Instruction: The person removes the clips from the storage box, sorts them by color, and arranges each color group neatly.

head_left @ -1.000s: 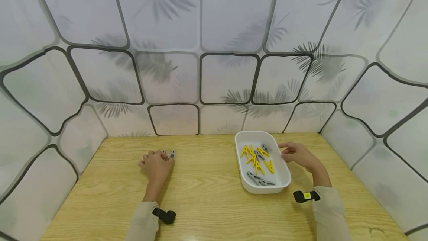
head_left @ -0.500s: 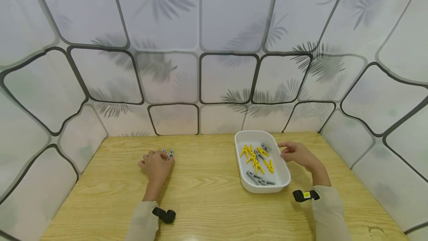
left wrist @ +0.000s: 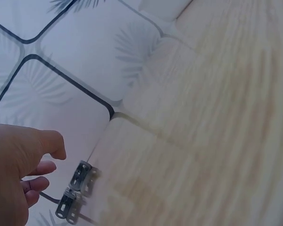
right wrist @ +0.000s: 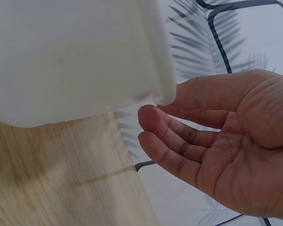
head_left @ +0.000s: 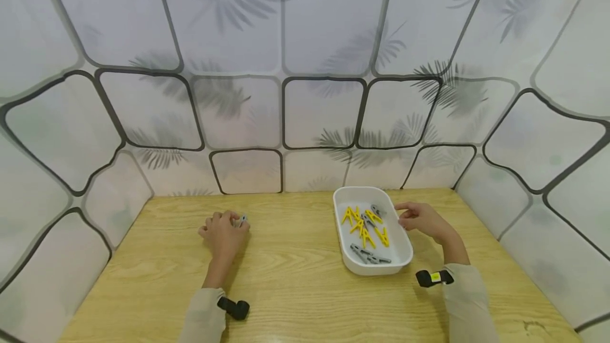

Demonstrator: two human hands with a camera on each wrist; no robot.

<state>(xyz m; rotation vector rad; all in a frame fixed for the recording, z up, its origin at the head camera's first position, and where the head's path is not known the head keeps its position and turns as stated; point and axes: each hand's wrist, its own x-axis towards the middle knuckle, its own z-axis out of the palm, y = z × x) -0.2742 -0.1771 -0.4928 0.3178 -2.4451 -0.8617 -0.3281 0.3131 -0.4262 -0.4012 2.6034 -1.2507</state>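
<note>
In the head view my left hand (head_left: 224, 234) hovers palm down over the left part of the table, fingers loosely bent. Beside its fingertips is a grey clothespin (head_left: 243, 219), partly hidden by the hand. From the left wrist, two grey clothespins show, one (left wrist: 79, 175) just off the fingers and another (left wrist: 65, 205) nearer the camera; a gap separates them from the thumb. My right hand (head_left: 426, 222) touches the right rim of a white plastic tray (head_left: 350, 266) with its fingertips, its other fingers relaxed below the rim (right wrist: 167, 84).
Inside the tray lie several yellow clothespins (head_left: 366, 237) and several grey ones (head_left: 369, 256). The wood-grain table (head_left: 290, 279) ends at a patterned fabric backdrop (head_left: 314, 168), which also rises on both sides. A black wrist camera (head_left: 233, 308) sits on the left sleeve.
Fingers of the left hand have spread slightly forward, and only one grey clothespin now shows clearly beside them, where two tips showed before. The right hand stays at the tray; the view shifts slightly.
</note>
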